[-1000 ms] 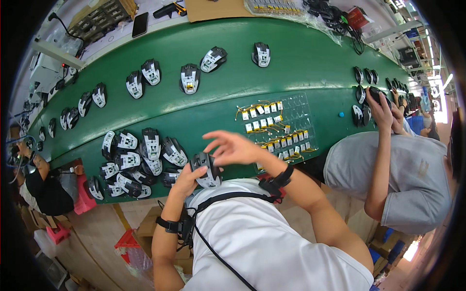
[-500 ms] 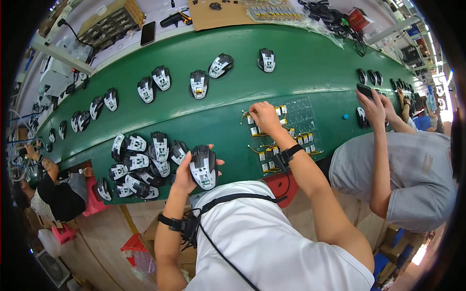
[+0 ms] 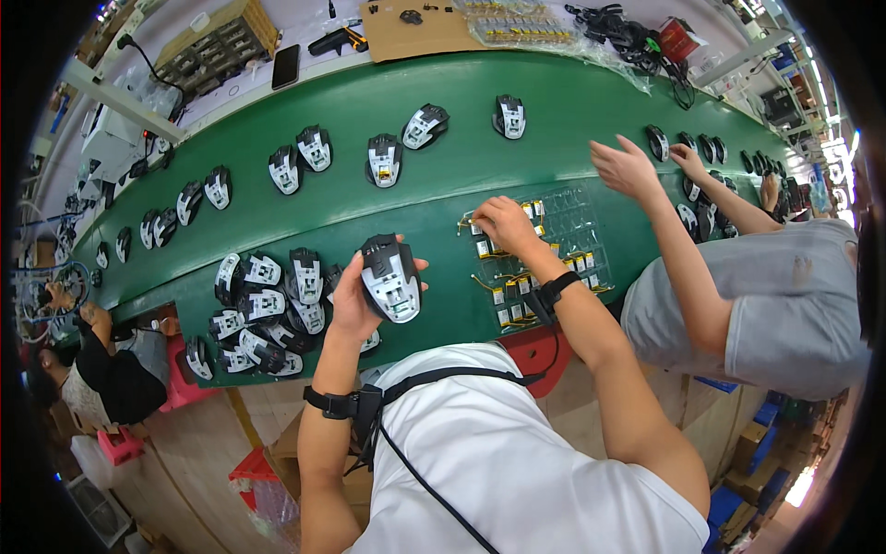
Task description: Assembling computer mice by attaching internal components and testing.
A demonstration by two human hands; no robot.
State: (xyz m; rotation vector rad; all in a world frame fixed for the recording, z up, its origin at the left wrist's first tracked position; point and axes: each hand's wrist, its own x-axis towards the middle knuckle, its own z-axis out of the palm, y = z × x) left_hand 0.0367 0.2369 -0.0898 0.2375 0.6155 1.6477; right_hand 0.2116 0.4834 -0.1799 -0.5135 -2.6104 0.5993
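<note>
Item in hand: one part-built computer mouse [image 3: 390,280], black at the button end, pale grey on the body, cut-outs facing up; held above the near side of the green counter [image 3: 415,208], just right of the mouse cluster.
Left hand: left hand [image 3: 353,300], grip closed around the computer mouse, thumb along one side, fingertips showing at the other.
Right hand: right hand [image 3: 505,223], over the upper left corner of the battery tray, fingers bent down and gathered; whether they pinch a battery cannot be told.
Battery tray: clear plastic battery tray [image 3: 574,205], flat on the counter, part filled with small wired batteries [image 3: 483,249], pale with yellow ends.
Mouse cluster: mouse cluster [image 3: 262,303], similar units heaped left of the left hand, some overlapping.
Far line: mouse row [image 3: 314,148], similar units spaced along the counter beyond the cluster.
Neighbour, right: co-worker's hand [image 3: 628,171], raised over the counter, fingers extended.
</note>
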